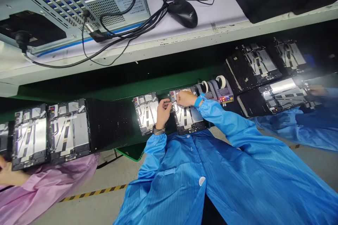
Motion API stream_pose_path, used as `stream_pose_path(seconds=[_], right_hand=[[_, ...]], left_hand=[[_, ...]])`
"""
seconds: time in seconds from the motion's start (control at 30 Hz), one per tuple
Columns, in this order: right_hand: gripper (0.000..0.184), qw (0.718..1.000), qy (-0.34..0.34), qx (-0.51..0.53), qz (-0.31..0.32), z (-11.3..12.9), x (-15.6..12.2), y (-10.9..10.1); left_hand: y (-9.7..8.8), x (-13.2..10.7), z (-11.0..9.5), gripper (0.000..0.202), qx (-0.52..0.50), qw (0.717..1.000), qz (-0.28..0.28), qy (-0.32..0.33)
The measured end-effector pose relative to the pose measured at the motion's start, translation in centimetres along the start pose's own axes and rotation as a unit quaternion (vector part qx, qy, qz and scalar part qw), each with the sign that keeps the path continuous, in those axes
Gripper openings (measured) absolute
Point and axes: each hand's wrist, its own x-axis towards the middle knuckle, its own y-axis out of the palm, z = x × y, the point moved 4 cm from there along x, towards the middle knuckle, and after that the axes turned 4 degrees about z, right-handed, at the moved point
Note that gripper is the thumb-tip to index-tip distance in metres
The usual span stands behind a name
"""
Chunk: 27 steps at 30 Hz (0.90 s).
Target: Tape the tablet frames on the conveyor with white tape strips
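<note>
An opened tablet [186, 116] with bare silver plates and dark ribbon cables lies in front of me on the dark bench. Over its top edge is my right hand [186, 97], fingers drawn together and pointing down; whatever they pinch is too small to make out. My left hand [163, 113] is at the tablet's upper left edge, fingers curled in and thumb close to them, with their contents hidden. Just left of that hand lies a second opened tablet [146, 112]. Beyond my right hand stand tape dispensers [223, 93] with white rolls and a lit red display.
Two more opened tablets [70, 128] lie far left, beside a co-worker's hand [12, 175] and pink sleeve. Further tablets [261, 61] are at the right, near another person's blue sleeve [298, 126]. A shelf above carries a computer case [113, 7], cables and a mouse [183, 13].
</note>
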Motion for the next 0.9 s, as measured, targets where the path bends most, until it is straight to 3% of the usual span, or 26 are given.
stream_pose_path(seconds=[0.3,0.47,0.7,0.9], right_hand=[[0.016,0.999,0.012,-0.036,0.013,-0.1,0.3,0.3],[0.015,0.999,0.017,-0.042,0.018,0.1,0.2,0.2],[0.013,0.997,0.015,-0.079,0.005,1.0,0.1,0.1],[0.008,0.995,-0.002,-0.103,0.011,1.3,0.2,-0.1]], left_hand=[[0.2,0.2,-0.5,0.029,0.021,1.0,-0.002,-0.006],[0.1,0.0,-1.5,0.026,0.106,0.994,-0.008,-0.032],[1.5,-0.8,-4.8,0.027,0.356,0.932,-0.045,-0.043],[2.6,-1.1,-5.5,0.026,0.412,0.908,-0.061,-0.051]])
